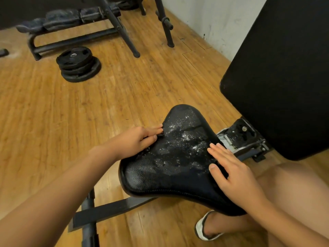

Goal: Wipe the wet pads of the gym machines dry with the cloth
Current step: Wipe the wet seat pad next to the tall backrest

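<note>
A black leather seat pad (142, 177) fills the lower middle, speckled with water drops across its upper half. A darker matte patch over that half looks like a black cloth (179, 145) lying on the pad, though its edges are hard to make out. My left hand (137, 139) is at the pad's left edge, thumb and fingers pinching a small dark fold there. My right hand (233, 173) lies flat with straight fingers on the pad's right side. A large black back pad (277, 77) stands upright at the right.
The seat's metal bracket (238, 138) joins it to the back pad. A stack of weight plates (78, 64) lies on the wooden floor (53, 111) at the left, with a bench (67, 20) and rack legs (124, 32) beyond. My bare leg and shoe (204, 229) are at the lower right.
</note>
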`<state>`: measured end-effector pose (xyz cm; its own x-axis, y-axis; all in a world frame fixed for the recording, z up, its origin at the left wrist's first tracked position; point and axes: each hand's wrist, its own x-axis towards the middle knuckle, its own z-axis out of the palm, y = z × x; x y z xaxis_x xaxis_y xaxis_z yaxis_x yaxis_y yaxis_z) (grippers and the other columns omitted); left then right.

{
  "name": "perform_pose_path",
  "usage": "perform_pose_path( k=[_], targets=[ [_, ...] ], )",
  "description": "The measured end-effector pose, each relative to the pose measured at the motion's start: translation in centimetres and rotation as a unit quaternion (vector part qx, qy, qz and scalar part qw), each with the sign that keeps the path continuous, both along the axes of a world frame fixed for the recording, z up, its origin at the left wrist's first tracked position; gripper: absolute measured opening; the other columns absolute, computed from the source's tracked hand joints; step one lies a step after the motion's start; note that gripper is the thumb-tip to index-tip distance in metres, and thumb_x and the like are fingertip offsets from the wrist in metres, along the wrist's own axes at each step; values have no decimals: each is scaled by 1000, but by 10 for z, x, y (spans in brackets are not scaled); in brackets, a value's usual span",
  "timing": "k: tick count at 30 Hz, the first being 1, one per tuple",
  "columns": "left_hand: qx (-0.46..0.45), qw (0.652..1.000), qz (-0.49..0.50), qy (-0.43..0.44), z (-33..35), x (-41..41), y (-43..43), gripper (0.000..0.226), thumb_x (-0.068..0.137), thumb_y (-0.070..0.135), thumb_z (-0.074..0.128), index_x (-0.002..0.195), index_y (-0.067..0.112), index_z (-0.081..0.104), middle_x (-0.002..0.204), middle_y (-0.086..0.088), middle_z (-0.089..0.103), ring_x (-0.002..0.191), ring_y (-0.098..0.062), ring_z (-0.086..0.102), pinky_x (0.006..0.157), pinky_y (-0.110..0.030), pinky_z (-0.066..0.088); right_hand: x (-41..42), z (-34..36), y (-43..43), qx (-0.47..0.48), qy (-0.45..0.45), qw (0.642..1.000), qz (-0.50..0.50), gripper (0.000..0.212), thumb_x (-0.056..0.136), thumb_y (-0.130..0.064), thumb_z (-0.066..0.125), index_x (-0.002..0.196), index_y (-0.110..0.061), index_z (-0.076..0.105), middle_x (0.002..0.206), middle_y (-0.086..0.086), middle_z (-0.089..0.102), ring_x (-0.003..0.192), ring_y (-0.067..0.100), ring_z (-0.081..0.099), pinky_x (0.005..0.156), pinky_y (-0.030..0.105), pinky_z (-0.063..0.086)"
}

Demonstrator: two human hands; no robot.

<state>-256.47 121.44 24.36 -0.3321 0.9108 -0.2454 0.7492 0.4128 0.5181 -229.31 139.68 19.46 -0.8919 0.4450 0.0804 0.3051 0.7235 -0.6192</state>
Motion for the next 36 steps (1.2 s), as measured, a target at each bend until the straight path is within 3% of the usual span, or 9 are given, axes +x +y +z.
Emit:
perform_pose_path(
  k=[3,11,15,17,22,26,36],
  targets=[
    [11,1000,-8,2,-9,-6,34,42,104,26,46,145,22,48,155,18,29,128,10,38,109,-15,26,0,-1,2,-6,-1,1000,1,46,98,-34,51,143,-32,44,149,-26,32,141,-13,15,117,18,14],
    [51,998,28,-29,-17,-14,58,38,104,22,49,141,17,53,153,14,34,138,0,36,115,-20,25,-1,-4,5,-19,15,1000,4,52,94,-47,39,142,-30,47,149,-25,34,141,-9,19,117,18,15],
    [57,997,30,-35,-17,-9,46,39,103,19,50,142,17,52,152,15,34,134,8,32,104,1,20,-1,-3,4,-11,16,1000,4,49,94,-43,42,141,-30,48,148,-24,35,141,-11,19,117,14,12],
    [56,997,33,-37,-16,-6,35,39,103,19,50,142,16,53,151,15,36,133,9,31,102,4,18,-1,-3,4,-9,15,1000,4,47,95,-40,45,141,-30,48,148,-24,36,141,-11,19,117,16,14],
    [52,998,31,-21,-11,1,11,38,103,23,50,141,18,54,150,16,38,136,5,34,105,1,18,0,0,2,-14,16,1000,1,44,98,-30,53,141,-29,49,148,-23,36,140,-12,18,118,20,16],
    [60,998,34,-13,-13,4,11,39,103,22,50,141,15,54,150,10,41,137,2,34,112,-9,20,-1,-2,2,-7,19,1000,-1,44,97,-34,50,141,-28,50,147,-23,37,140,-11,21,118,21,18],
    [56,998,3,21,-24,-23,85,38,104,23,48,140,15,55,153,9,38,138,-4,37,116,-24,25,-1,-1,4,-12,0,1000,3,45,98,-33,50,143,-31,46,148,-29,31,140,-13,15,114,7,7]
  ],
)
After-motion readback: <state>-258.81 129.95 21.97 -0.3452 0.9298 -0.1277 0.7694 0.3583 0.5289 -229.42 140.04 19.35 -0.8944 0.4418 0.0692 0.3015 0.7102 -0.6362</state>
